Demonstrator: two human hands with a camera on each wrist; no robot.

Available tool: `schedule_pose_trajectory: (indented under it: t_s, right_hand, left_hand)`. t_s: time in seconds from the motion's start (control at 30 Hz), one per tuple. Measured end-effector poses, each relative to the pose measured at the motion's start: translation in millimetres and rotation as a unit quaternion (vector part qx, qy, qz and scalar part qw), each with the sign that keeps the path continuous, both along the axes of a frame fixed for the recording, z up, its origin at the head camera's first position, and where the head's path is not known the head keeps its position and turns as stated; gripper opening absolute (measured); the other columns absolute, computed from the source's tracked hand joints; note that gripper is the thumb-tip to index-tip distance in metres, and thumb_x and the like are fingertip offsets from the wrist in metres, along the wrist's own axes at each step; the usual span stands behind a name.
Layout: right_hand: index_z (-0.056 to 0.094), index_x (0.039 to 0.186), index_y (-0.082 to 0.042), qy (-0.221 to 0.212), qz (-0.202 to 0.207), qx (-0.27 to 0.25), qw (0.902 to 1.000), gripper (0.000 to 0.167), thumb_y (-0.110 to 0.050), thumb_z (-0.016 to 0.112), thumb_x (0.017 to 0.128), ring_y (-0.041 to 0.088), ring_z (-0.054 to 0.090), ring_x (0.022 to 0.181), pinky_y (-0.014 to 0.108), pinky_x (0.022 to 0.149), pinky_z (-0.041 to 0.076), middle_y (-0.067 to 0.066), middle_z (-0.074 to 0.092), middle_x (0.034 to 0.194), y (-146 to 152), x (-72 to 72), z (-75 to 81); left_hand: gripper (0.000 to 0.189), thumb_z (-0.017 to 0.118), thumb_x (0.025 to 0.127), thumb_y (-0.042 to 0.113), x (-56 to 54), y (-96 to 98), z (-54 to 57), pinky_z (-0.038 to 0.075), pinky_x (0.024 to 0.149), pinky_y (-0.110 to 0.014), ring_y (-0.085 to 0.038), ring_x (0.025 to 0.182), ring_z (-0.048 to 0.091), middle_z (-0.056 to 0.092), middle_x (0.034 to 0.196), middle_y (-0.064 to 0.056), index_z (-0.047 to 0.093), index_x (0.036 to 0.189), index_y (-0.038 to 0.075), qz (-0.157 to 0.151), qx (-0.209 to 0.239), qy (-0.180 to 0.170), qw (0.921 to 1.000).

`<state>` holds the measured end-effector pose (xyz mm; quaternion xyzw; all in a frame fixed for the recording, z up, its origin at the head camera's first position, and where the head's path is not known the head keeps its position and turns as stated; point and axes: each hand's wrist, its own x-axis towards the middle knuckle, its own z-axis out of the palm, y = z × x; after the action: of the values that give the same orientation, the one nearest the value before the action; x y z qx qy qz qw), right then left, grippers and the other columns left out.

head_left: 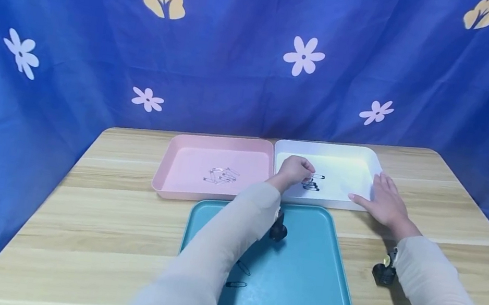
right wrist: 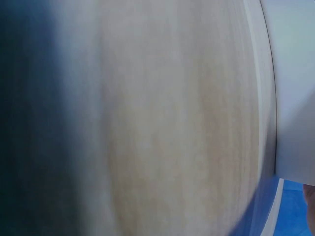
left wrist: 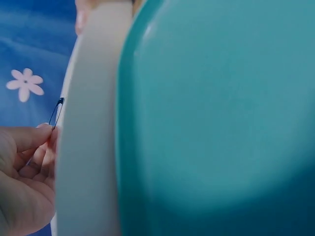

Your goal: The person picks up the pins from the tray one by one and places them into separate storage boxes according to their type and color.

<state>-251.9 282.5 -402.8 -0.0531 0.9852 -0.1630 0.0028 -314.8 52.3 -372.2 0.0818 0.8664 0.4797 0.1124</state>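
Observation:
My left hand (head_left: 294, 171) is over the left part of the white tray (head_left: 347, 176), pinching a black safety pin (left wrist: 57, 109) between thumb and fingertips. Just beneath it, several black safety pins (head_left: 310, 185) lie in a small pile on the tray floor. At the tray's right side, my right hand (head_left: 386, 201) rests on the rim with fingers extended and thumb spread along the front edge. Only a sliver of that hand shows in the right wrist view. Two dark safety pins (head_left: 236, 284) lie in the teal tray (head_left: 295, 292), partly covered by my left sleeve.
Left of the white tray stands a pink tray (head_left: 182, 167) holding several silver safety pins (head_left: 221, 175). All three trays sit on a wooden table (head_left: 97, 215). A blue curtain (head_left: 219, 64) with flower prints hangs behind. Small black devices (head_left: 278, 231) are strapped to both wrists.

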Motion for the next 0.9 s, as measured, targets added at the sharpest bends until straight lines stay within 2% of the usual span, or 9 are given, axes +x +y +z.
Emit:
schedule_pose_trajectory:
  t_s: [0.17,0.3,0.47,0.57,0.73,0.9]
  right_hand:
    - [0.001,0.13,0.016,-0.002,0.0,0.002,1.0,0.101,-0.063,0.037,0.078,0.04,-0.005,0.125,0.048,0.1,-0.003,0.031,-0.004,0.136,-1,-1.0,-0.4]
    - [0.0,0.13,0.015,-0.005,-0.003,0.001,1.0,0.101,-0.063,0.037,0.078,0.04,-0.005,0.125,0.049,0.099,-0.002,0.031,-0.005,0.136,-1,-1.7,-0.9]
    - [0.001,0.13,0.015,-0.002,-0.007,0.001,1.0,0.101,-0.063,0.038,0.078,0.04,-0.005,0.125,0.049,0.1,-0.002,0.031,-0.004,0.136,0,-1.5,-2.3]
    - [0.002,0.13,0.016,-0.001,-0.008,0.0,1.0,0.101,-0.063,0.038,0.078,0.04,-0.004,0.125,0.049,0.1,-0.002,0.031,-0.004,0.136,0,-1.1,-2.1]
    - [0.002,0.13,0.016,-0.002,-0.008,0.001,1.0,0.1,-0.063,0.038,0.078,0.039,-0.004,0.125,0.048,0.1,-0.002,0.031,-0.003,0.136,0,-1.5,-1.9]
    - [0.002,0.13,0.015,-0.002,-0.011,0.001,0.9999,0.1,-0.063,0.038,0.078,0.039,-0.004,0.126,0.048,0.1,-0.002,0.03,-0.003,0.136,0,-2.5,-3.2]
  left_hand:
    - [0.008,0.061,0.076,0.003,-4.2,7.4,-10.3,0.037,0.049,-0.016,-0.01,0.06,0.048,0.06,0.068,-0.001,0.067,0.081,0.004,-0.008,-0.032,0.023,0.9992]
    - [0.009,0.061,0.076,0.003,-6.3,13.1,-15.5,0.039,0.055,-0.017,-0.011,0.067,0.049,0.061,0.073,-0.001,0.068,0.08,0.005,-0.003,-0.048,0.026,0.9985]
    - [0.009,0.061,0.077,0.005,-7.9,19.3,-17.6,0.041,0.066,-0.018,-0.012,0.076,0.052,0.063,0.078,0.001,0.069,0.08,0.009,-0.01,-0.095,0.029,0.995]
    - [0.01,0.06,0.077,0.005,-8.3,22.8,-18.7,0.041,0.067,-0.018,-0.012,0.075,0.052,0.062,0.077,0.001,0.068,0.08,0.009,-0.024,-0.121,0.033,0.9918]
    - [0.008,0.061,0.077,0.007,-6.7,24.9,-18.7,0.04,0.066,-0.018,-0.011,0.072,0.05,0.06,0.072,0.003,0.068,0.081,0.01,-0.026,-0.142,0.039,0.9888]
    - [0.007,0.061,0.079,0.009,-6.0,22.5,-17.2,0.041,0.073,-0.021,-0.013,0.079,0.052,0.061,0.078,0.002,0.068,0.081,0.01,-0.023,-0.138,0.03,0.9897]
